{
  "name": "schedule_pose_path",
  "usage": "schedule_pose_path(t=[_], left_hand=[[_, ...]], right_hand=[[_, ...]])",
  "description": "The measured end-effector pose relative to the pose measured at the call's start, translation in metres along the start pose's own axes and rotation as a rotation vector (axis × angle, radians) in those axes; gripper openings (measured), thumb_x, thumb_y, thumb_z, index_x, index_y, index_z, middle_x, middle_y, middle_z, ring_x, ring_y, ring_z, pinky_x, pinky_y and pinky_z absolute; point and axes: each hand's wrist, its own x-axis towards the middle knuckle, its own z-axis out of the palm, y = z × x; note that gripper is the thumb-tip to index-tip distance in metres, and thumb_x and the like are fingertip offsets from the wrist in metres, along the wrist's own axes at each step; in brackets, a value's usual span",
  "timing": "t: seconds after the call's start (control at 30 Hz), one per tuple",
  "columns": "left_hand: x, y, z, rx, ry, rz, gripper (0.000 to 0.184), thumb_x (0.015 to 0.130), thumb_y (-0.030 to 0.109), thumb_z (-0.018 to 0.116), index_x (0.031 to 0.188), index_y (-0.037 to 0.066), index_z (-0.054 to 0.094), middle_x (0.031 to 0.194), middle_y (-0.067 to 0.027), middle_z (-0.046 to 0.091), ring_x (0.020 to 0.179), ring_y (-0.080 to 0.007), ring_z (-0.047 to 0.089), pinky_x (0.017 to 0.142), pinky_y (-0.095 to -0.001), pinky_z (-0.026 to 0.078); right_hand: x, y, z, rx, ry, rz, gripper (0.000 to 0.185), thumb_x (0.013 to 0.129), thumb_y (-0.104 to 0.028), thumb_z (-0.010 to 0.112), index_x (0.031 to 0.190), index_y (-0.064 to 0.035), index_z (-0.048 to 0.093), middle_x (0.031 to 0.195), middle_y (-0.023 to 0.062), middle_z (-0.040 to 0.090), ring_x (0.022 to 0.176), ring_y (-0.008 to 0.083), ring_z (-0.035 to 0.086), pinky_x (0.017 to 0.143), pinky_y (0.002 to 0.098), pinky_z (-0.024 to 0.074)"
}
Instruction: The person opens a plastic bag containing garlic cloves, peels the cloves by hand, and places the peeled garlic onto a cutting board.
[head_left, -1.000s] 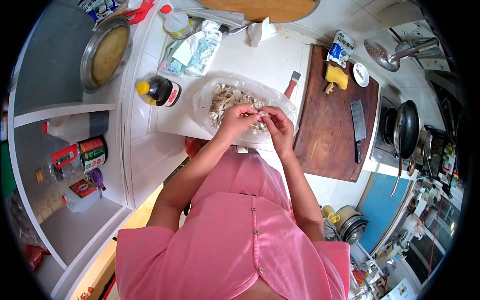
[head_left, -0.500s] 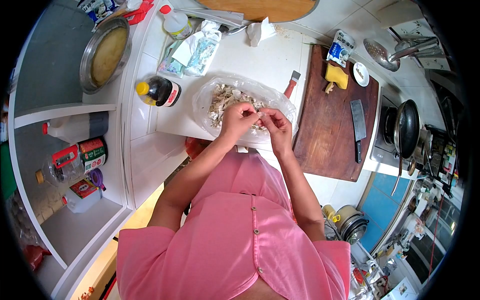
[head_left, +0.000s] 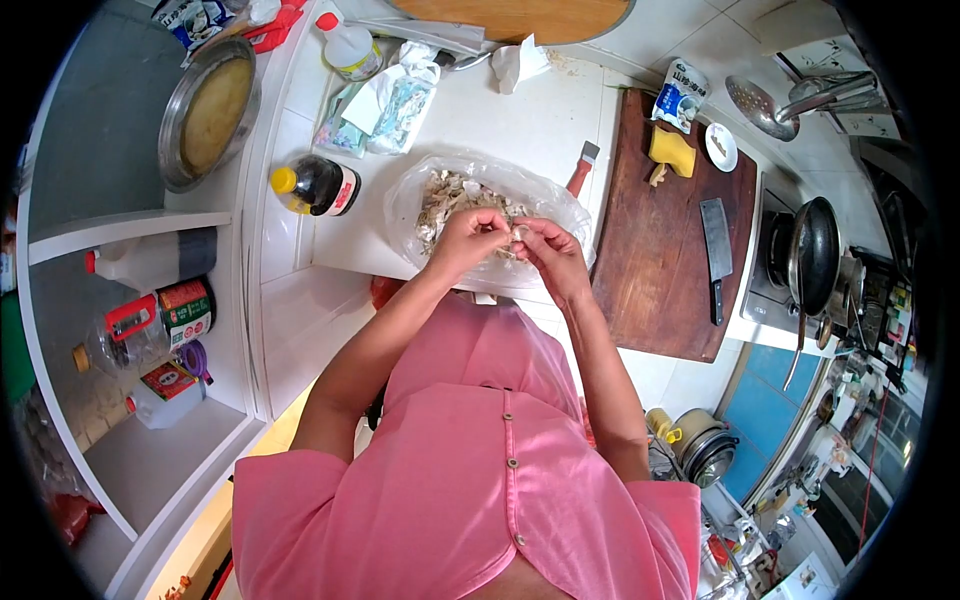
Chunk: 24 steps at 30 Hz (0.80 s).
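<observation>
A clear plastic bag [head_left: 405, 205] lies spread at the counter's near edge. Heaped inside it are small pale and greyish-brown pieces [head_left: 440, 200], too fine to name. Over the heap, my left hand [head_left: 470, 242] has its thumb and fingertips pinched together close to the right hand's fingertips; whether anything is in that pinch is hidden. My right hand [head_left: 552, 255] pinches a small whitish piece [head_left: 519, 232]. The fingertips of both hands nearly meet around this piece. A scraper-like tool with a red handle [head_left: 579, 178] lies just right of the bag.
Right of the bag, a wooden cutting board [head_left: 640, 250] carries a cleaver [head_left: 716, 240], a yellow cloth [head_left: 672, 150], a small white dish [head_left: 721, 147] and a blue-white packet [head_left: 682, 95]. A dark sauce bottle [head_left: 330, 186] lies to the left. A wok [head_left: 818, 255] sits far right.
The hands have drawn slightly apart at the fingertips, my left hand shifting a little left. The whitish piece shows more clearly in the right fingers.
</observation>
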Motion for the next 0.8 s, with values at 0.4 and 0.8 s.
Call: schedule_pose_path(t=[0.4,0.8], left_hand=[[0.004,-0.027,-0.006,0.51,0.209,0.272,0.004,0.072,0.005,0.063,0.072,0.002,0.06,0.068,-0.0062,0.057,0.06,-0.0176,0.054,0.054,-0.0293,0.042],[-0.002,-0.037,-0.012,0.835,0.16,0.22,0.01,0.072,0.009,0.069,0.082,0.007,0.066,0.076,-0.0087,0.061,0.067,-0.0259,0.06,0.058,-0.0347,0.047]], right_hand=[[0.004,0.013,-0.007,-0.252,-0.059,-0.044,0.021,0.084,0.004,0.062,0.103,-0.0018,0.055,0.087,0.0014,0.06,0.074,0.0083,0.058,0.067,0.0222,0.0488],[0.006,0.023,-0.017,-0.67,0.09,-0.211,0.019,0.081,0.004,0.064,0.098,-0.0025,0.057,0.081,-0.0004,0.056,0.074,0.0069,0.055,0.069,0.0212,0.0466]])
